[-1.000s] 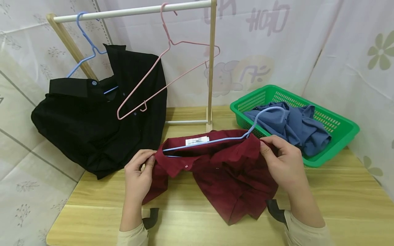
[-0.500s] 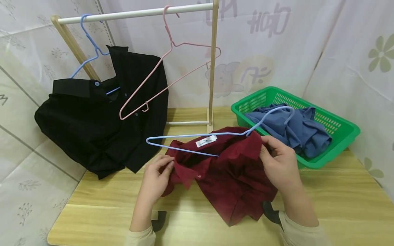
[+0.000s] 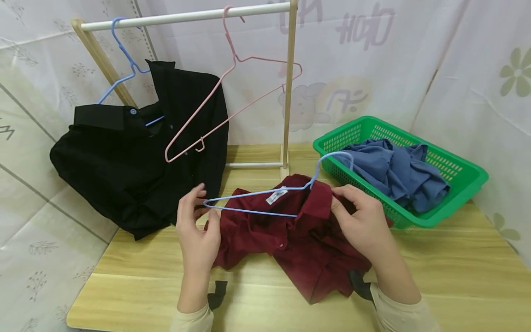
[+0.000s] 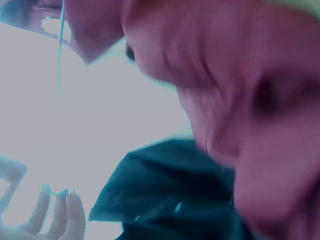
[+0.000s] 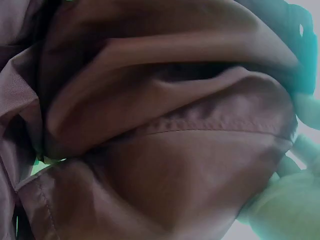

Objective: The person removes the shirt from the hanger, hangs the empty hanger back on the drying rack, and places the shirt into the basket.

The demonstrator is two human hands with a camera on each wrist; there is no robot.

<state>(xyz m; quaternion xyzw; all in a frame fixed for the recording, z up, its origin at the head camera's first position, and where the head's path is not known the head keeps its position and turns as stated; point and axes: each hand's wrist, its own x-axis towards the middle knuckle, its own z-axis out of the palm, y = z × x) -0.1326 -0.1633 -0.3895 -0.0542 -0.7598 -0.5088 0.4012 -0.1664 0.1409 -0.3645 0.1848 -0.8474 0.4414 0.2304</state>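
A dark red collared shirt (image 3: 257, 230) is held up over the table, with a light blue hanger (image 3: 257, 211) partly inside its neck. My right hand (image 3: 361, 221) pinches the shirt beside the collar on the right, near the hanger's hook. The hanger's left end sticks out of the neck opening. My left hand (image 3: 197, 235) is at that end, its fingers spread around the tip and its thumb apart; the fingertips (image 4: 75, 205) meet the hanger in the left wrist view. Folds of the shirt (image 5: 175, 165) fill the right wrist view.
A rack (image 3: 186, 17) at the back left carries a black shirt (image 3: 124, 170) on a blue hanger and a bare pink hanger (image 3: 203, 103). To the right stands a green basket (image 3: 460, 184) with blue cloth (image 3: 398, 170) in it. The wooden table (image 3: 137, 286) lies below.
The left hand has let go of the shirt's left collar and moved to the hanger's left end. That end has come out of the neck opening. The hook has swung left.
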